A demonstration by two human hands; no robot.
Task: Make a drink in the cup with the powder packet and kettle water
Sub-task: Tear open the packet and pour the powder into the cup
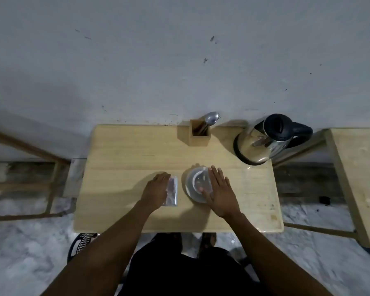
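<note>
A clear glass cup [195, 182] stands near the middle of the small wooden table [124, 159]. My right hand [221, 192] lies against the cup's right side with fingers spread, the thumb over its near rim. A silvery powder packet [173, 190] lies flat just left of the cup. My left hand [156, 190] rests palm down on the packet's left half, fingers loosely together. A steel kettle [263, 142] with a black lid and handle stands at the far right corner of the table.
A wooden holder [199, 135] with metal spoons [210, 118] stands at the table's far edge, close to the wall. Another wooden table [357, 171] stands to the right. A wooden frame [51, 167] stands left. A black basket [81, 244] sits by my left arm.
</note>
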